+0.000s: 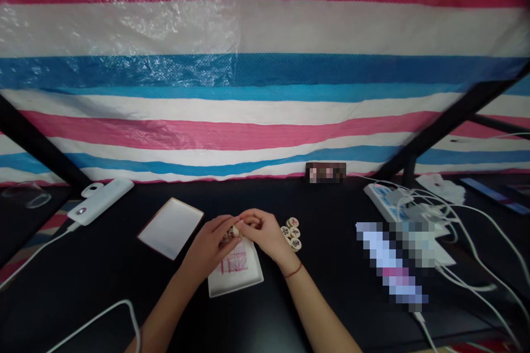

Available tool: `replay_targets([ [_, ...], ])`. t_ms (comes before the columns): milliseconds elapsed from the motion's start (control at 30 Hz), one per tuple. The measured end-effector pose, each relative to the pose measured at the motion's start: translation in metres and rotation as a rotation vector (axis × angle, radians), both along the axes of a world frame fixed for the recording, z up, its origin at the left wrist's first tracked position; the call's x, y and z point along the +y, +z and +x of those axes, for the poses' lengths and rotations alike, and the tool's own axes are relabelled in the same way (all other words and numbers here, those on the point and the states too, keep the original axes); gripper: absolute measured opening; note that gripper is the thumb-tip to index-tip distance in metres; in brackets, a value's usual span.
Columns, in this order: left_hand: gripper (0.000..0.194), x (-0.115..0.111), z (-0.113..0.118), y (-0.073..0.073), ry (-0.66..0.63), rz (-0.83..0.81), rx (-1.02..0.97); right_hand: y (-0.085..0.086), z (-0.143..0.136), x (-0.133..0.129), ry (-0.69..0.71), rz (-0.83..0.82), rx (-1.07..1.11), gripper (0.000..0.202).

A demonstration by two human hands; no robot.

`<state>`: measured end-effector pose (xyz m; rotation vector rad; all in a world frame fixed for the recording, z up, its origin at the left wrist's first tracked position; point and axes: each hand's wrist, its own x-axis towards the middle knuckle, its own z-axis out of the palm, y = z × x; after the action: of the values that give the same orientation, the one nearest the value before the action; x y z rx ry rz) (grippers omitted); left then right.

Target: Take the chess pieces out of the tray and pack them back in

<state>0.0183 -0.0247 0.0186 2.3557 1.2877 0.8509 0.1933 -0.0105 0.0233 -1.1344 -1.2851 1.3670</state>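
An open white box (256, 276) lies on the black table, with pink-red lines on the sheet inside. My left hand (211, 240) curves over its far end, fingers closed around round xiangqi pieces (230, 235). Facing it, my right hand (265, 233) pinches a pale xiangqi piece (236, 230) between thumb and fingers; the fingers partly cover it. Just right of that hand, several loose xiangqi pieces (294, 231) with red or black characters sit in a cluster on the table. The box lid (171, 228) rests left of my left hand, its white inside facing up.
A white device (101, 201) with a cable stands at the back left. At the right are a power strip (383, 201) with tangled cables and a blurred phone-like object (389, 262). A small dark box (326, 172) sits by the striped sheet (248, 138).
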Motion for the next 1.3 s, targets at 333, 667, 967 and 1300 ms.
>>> replay_targets([
  [333,0.024,-0.006,-0.007,-0.012,0.146,0.057,-0.144,-0.005,0.009,0.001,-0.128,-0.062,0.099,0.037],
  [667,0.005,-0.011,-0.003,-0.012,-0.068,-0.030,0.100,-0.013,0.018,0.003,-0.193,-0.063,0.110,0.036],
  [967,0.013,-0.013,-0.002,-0.014,-0.012,0.013,0.169,-0.005,0.018,-0.011,0.010,0.151,-0.199,0.020],
  [1300,0.016,-0.013,-0.003,-0.021,-0.002,-0.002,0.141,0.002,0.018,-0.027,0.243,0.554,-0.652,0.031],
])
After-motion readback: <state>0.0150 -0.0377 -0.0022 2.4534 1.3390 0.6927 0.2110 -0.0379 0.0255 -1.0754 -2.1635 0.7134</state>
